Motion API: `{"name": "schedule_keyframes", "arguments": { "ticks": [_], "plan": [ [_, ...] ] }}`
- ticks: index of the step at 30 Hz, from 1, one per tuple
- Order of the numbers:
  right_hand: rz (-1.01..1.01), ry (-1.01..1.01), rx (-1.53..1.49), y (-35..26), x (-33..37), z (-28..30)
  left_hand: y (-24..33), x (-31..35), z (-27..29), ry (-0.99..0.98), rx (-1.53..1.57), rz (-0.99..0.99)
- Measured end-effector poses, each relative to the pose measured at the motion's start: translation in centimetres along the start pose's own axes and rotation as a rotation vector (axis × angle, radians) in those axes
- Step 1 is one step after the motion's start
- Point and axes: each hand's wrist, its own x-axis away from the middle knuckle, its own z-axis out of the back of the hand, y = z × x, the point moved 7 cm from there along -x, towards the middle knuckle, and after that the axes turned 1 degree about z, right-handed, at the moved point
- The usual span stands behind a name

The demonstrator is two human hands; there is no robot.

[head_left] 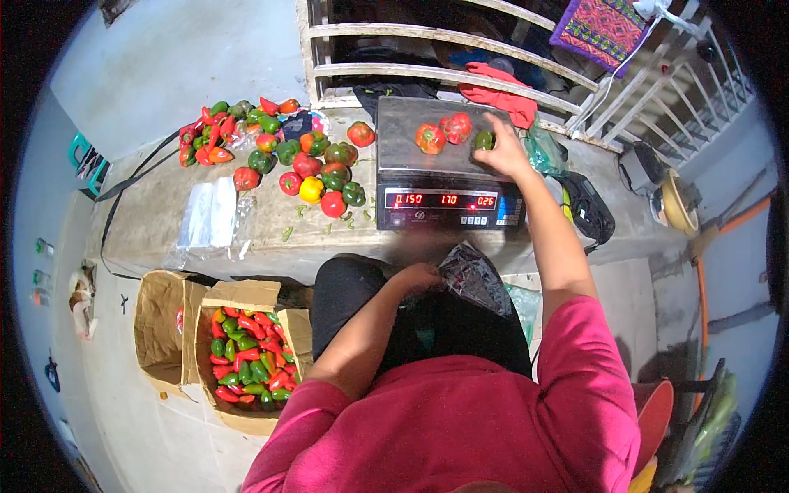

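My right hand (505, 149) reaches over the metal pan (403, 123) of a digital scale (450, 205). Its thumb and fingers curve around a small dark green bell pepper (483, 140). Beside that pepper, two red bell peppers (455, 127) rest on the pan, one partly orange. Low over my lap, my left hand (419, 278) is closed on a clear plastic bag (475, 279), which hangs toward the right. Its fingertips are partly hidden. Left of the scale lie several loose bell peppers (307, 165), red, green and one yellow.
A heap of peppers (215, 131) and a stack of clear bags (208, 214) lie further left on the concrete ledge (148, 214). Below stand a box of long peppers (249, 357) and an open cardboard box (161, 329). White bars (444, 34) border the back.
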Motion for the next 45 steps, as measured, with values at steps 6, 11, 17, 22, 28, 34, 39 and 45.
{"name": "schedule_keyframes", "arguments": {
  "ticks": [6, 11, 17, 22, 28, 34, 39, 45],
  "plan": [
    [0.059, -0.116, 0.185, -5.5, -0.5, -0.6, 0.3, 0.3, 0.1, 0.007, -0.032, 0.047],
    [0.253, -0.118, 0.501, -11.2, -1.4, -2.7, -1.5, -2.8, -1.0, 0.118, -0.323, -0.461],
    [0.346, -0.343, 0.882, -12.2, -3.3, -6.7, -0.4, -2.4, -1.0, 0.051, -0.146, -0.149],
    [0.511, -0.280, 0.785, -15.9, -4.2, -7.9, 1.0, -1.7, -1.3, 0.068, 0.024, -0.157],
    [0.415, -0.314, 0.358, -22.2, -7.3, -14.0, 2.7, 0.2, -0.8, 0.105, -0.068, -0.185],
    [0.060, -0.283, 0.088, -18.9, -11.0, -21.3, 2.3, -1.5, -1.6, 0.177, -0.073, -0.225],
    [0.048, -0.399, 0.229, -19.7, -9.0, -21.7, -0.9, -5.2, -3.7, 0.111, 0.037, -0.269],
    [0.542, -0.387, 0.338, -23.8, -4.3, -16.8, 1.0, -2.8, -2.5, 0.091, -0.063, -0.308]
  ]
}}
